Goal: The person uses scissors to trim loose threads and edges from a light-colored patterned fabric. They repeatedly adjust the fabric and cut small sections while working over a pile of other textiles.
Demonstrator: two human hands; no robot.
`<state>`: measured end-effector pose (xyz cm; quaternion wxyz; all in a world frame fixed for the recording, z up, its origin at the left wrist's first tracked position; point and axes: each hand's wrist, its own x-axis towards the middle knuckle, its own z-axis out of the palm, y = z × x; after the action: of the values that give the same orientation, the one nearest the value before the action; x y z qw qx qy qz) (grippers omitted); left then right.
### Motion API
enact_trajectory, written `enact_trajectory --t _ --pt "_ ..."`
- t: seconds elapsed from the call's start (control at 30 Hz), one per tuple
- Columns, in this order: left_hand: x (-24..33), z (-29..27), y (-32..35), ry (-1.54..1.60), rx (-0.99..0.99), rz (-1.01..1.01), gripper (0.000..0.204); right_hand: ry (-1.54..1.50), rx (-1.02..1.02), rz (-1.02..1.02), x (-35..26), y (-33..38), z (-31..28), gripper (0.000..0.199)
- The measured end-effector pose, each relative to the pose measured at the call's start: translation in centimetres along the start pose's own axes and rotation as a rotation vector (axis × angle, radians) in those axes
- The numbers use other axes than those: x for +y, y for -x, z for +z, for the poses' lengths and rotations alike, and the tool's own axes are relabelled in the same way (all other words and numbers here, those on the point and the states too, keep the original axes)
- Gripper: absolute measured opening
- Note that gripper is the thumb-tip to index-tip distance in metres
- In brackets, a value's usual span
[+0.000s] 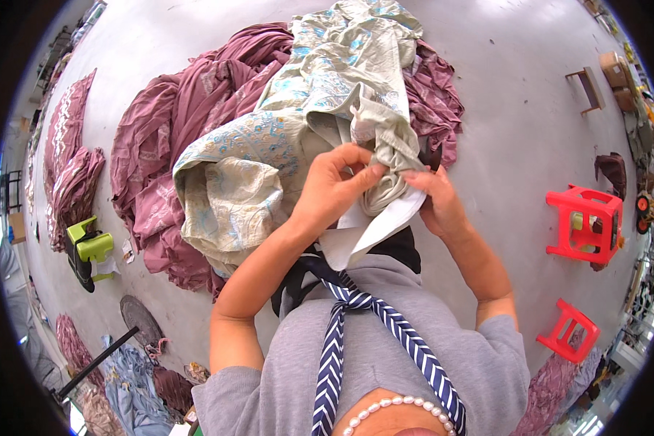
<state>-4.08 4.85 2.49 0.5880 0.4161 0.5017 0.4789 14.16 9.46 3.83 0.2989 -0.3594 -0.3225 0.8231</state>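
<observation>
A long pale green fabric (341, 58) with blue and tan printed patterns runs from the far floor up to my lap. My left hand (334, 182) pinches a bunched fold of it between thumb and fingers. On the other side of the same bunch, my right hand (437, 198) is closed on the fabric's edge, thumb on top; its other fingers are partly hidden. A white underside panel (367, 240) of the cloth hangs below both hands. Beside my right fingertips shows a small dark object (430, 154), whose kind I cannot make out.
Mauve patterned fabric (189, 123) lies heaped under and left of the green cloth. More mauve cloth (69, 152) sits farther left, near a lime green stool (93, 243). On the right stand a red plastic stool (583, 221) and another red stool (568, 330).
</observation>
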Motion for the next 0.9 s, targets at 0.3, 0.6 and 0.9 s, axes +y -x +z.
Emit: enact_trajectory --t 0.3,0.6,0.9 --pt "-0.8 3.3 0.1 -0.516 0.151 0.463 0.011 1.033 0.170 -0.619 -4.0 -0.7 -1.0 0.029" --pt "-2.4 3.5 1.7 -0.265 0.099 0.179 0.009 -0.154 0.229 -0.142 -2.2 -1.6 -5.2 0.006" --pt "-1.8 4.2 0.9 0.217 -0.131 -0.309 0.024 -0.267 0.333 -0.297 0.9 -1.5 -5.6 0.011"
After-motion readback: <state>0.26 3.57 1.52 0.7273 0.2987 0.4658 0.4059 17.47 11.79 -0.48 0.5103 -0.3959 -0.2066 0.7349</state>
